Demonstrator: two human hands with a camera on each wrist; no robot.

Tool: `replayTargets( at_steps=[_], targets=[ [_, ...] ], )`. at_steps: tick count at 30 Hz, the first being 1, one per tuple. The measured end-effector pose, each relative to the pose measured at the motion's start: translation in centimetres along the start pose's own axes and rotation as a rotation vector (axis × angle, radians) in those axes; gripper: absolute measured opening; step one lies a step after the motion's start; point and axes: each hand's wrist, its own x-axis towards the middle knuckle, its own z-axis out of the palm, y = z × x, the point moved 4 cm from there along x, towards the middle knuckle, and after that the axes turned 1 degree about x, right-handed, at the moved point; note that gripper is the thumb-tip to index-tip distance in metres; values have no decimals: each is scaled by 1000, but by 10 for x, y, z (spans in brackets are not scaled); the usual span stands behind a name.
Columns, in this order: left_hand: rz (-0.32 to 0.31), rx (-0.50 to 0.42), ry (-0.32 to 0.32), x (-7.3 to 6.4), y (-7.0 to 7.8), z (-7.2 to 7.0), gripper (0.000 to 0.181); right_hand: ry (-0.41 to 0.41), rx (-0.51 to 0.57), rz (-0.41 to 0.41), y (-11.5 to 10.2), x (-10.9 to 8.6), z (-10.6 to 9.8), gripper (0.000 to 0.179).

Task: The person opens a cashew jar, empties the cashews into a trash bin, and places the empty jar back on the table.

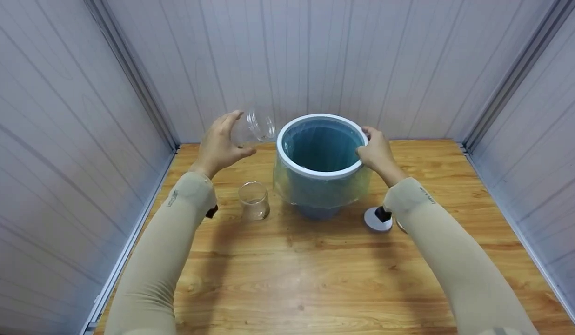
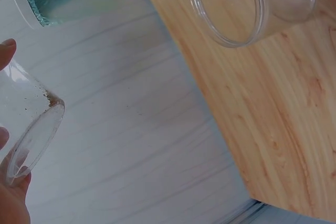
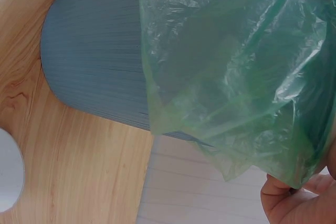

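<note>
My left hand [image 1: 221, 145] grips a clear glass jar [image 1: 250, 128], tilted with its mouth toward the bin, to the left of the rim. Brown specks cling inside the jar [image 2: 31, 114] near its base in the left wrist view. The blue trash bin [image 1: 317, 211] stands upright, lined with a thin green plastic bag [image 1: 322, 190] folded over its outside and a white ring [image 1: 287, 160] around the top. My right hand [image 1: 378, 151] pinches the bin's right rim, thumb at the inner side. In the right wrist view its fingers [image 3: 278, 195] meet the bag's edge.
A second clear glass jar [image 1: 255, 204] stands open on the wooden table [image 1: 287, 279], left of the bin. A round white lid [image 1: 377, 220] lies right of the bin; another round thing beside it is mostly hidden by the right sleeve. Panel walls [image 1: 287, 56] enclose the table.
</note>
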Motion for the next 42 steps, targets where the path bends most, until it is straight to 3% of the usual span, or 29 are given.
replayTargets(
  at_steps=[6,18,34,42],
  targets=[
    [-8,-4,-4,-6,-10,3,99,8,-3,-5,1,1,0,69],
    [-106,-6,-34,-24,-28,13,103,-6,20,-22,-1,-2,3,69],
    [-124,-67,-42,-43,-44,28,101,-7,26,0,-3,-3,4,69],
    [-144,-47,-47,-53,-51,36,102,11,23,-27,-3,-3,2,71]
  ],
)
